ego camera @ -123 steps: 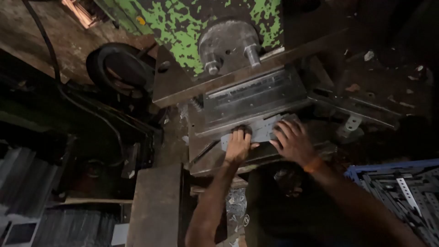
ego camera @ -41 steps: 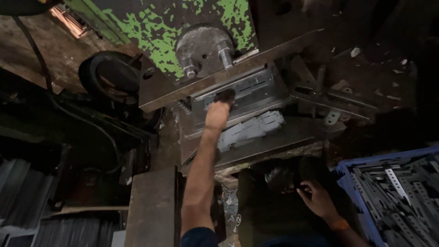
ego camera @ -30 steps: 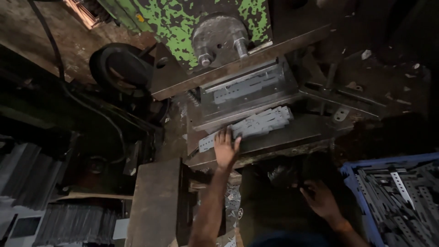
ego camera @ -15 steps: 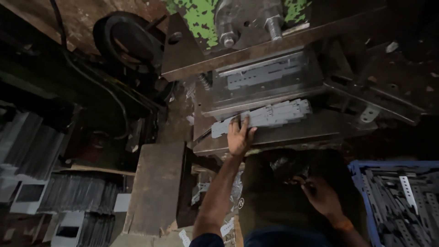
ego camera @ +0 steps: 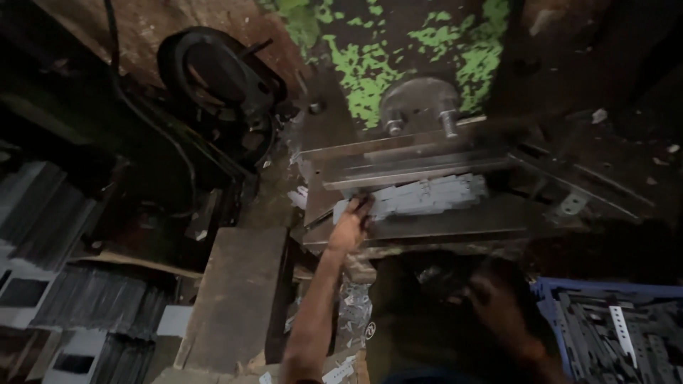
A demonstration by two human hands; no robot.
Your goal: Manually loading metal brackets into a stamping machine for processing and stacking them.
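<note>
Here, left to right:
Left hand (ego camera: 350,226): fingers curled on the left end of the pale punched metal strip (ego camera: 420,197).
Strip: flat on the press bed (ego camera: 455,222), under the die; likely thin, stiff, light, sharp-edged; best pinched at that free end.
Right hand (ego camera: 498,306): blurred near blue crate (ego camera: 544,295); grip unreadable.

Dim workshop light, motion blur, dark edges

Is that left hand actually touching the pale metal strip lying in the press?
Touching. In the head view, the left hand has its fingertips on the near left end of the pale metal strip, with no gap visible between them.
</note>
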